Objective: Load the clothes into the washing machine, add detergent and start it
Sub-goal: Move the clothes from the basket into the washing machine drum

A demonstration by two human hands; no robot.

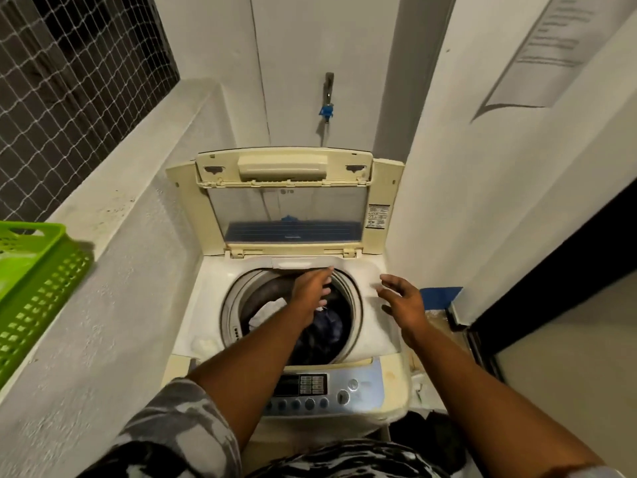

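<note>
The washer (286, 305) stands wedged between a ledge (113, 208) and a wall (482, 188), lid (286, 215) upright. Clothes (324, 326) lie in the drum. The left hand (312, 291) hovers over the drum rim, grip apart; the right hand (405, 305), grip apart, hovers over the washer's right edge.

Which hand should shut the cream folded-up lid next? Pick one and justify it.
Probably the left hand: it hovers open above the steel drum, nearest the cream folded-up lid. The right hand hangs open beyond the drum's right rim.
</note>
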